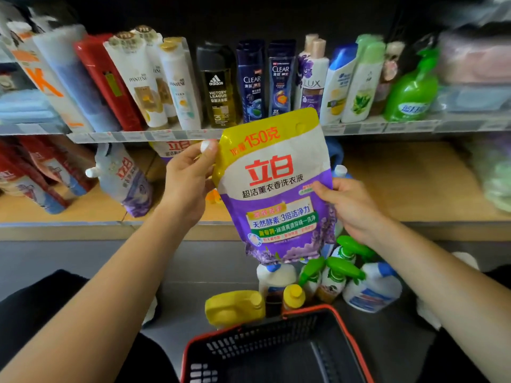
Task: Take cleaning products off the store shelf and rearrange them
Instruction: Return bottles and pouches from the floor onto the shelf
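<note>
A purple, white and yellow laundry detergent pouch hangs upright in front of the lower shelf, held by both hands. My left hand pinches its upper left edge by the spout. My right hand grips its right side, fingers partly behind it. A matching pouch leans on the wooden lower shelf to the left. Another pouch shows partly behind my left hand.
Shampoo and body wash bottles line the upper shelf. On the floor stand several spray bottles, a yellow jug and a yellow-capped bottle. A black basket with a red rim sits nearest me. Red packs lie at lower left.
</note>
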A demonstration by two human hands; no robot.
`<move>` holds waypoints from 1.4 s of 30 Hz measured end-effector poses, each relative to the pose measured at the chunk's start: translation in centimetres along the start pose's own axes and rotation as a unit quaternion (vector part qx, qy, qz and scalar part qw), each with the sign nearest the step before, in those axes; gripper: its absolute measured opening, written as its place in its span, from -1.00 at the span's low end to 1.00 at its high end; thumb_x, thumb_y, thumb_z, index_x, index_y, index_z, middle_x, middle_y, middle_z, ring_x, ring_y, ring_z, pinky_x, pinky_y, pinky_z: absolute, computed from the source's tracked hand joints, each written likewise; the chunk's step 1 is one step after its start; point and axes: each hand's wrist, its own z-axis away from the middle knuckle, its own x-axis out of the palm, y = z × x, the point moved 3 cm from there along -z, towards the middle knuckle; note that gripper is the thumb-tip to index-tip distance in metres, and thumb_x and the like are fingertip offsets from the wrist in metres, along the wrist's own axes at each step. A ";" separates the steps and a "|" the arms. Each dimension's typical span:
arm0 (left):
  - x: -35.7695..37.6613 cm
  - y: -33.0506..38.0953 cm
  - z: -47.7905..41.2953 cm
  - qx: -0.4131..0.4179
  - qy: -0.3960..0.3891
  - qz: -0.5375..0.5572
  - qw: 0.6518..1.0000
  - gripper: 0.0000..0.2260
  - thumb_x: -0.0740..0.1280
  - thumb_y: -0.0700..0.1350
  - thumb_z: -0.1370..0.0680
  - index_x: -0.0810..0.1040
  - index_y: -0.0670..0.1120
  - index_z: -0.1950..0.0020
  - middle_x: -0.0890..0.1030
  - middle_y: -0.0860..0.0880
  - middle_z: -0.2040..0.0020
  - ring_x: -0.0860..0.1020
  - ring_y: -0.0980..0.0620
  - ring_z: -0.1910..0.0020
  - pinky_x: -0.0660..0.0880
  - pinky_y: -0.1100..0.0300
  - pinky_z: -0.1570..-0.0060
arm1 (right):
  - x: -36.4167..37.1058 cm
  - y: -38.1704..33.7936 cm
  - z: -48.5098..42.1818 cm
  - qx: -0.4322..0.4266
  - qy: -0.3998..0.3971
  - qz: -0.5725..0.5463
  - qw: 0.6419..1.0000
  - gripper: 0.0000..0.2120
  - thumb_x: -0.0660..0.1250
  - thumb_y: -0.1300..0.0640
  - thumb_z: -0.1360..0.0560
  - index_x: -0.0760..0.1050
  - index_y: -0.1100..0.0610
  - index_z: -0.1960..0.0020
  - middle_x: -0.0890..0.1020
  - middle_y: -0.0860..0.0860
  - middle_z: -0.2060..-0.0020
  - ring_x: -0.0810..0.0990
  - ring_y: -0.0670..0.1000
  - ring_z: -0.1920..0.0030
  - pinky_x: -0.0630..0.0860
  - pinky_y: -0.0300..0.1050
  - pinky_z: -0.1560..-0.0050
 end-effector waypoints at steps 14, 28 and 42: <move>4.8 1.3 3.3 0.207 -0.152 -0.226 0.940 -0.78 0.45 -0.08 -0.54 0.61 -0.10 -0.15 0.68 -0.01 0.00 0.67 -0.05 0.05 0.64 0.07 0.06 | 1.7 -7.6 5.1 -0.357 0.084 0.408 0.836 -0.34 0.51 -0.18 -0.36 0.50 0.04 -0.38 0.56 -0.09 -0.26 0.50 0.04 -0.31 0.37 0.00 -0.31; 6.9 1.2 6.5 0.197 -0.201 -0.187 0.941 -0.78 0.52 -0.07 -0.48 0.65 -0.12 -0.07 0.71 -0.09 0.12 0.69 -0.12 0.19 0.66 -0.07 0.19 | 0.5 -8.8 6.8 -0.299 -0.125 0.300 0.897 -0.96 0.51 0.17 -0.48 0.69 0.10 0.15 0.62 -0.11 0.31 0.61 -0.08 0.25 0.49 -0.20 0.25; 7.0 1.7 6.4 0.347 -0.263 -0.319 0.842 -0.83 0.44 -0.24 -0.55 0.69 -0.18 -0.13 0.64 -0.11 -0.07 0.62 0.05 -0.09 0.59 0.22 0.06 | 0.2 -8.6 7.2 -0.316 -0.119 0.388 0.858 -0.92 0.48 0.19 -0.51 0.72 0.17 0.14 0.52 -0.02 0.38 0.49 -0.06 0.31 0.38 -0.15 0.29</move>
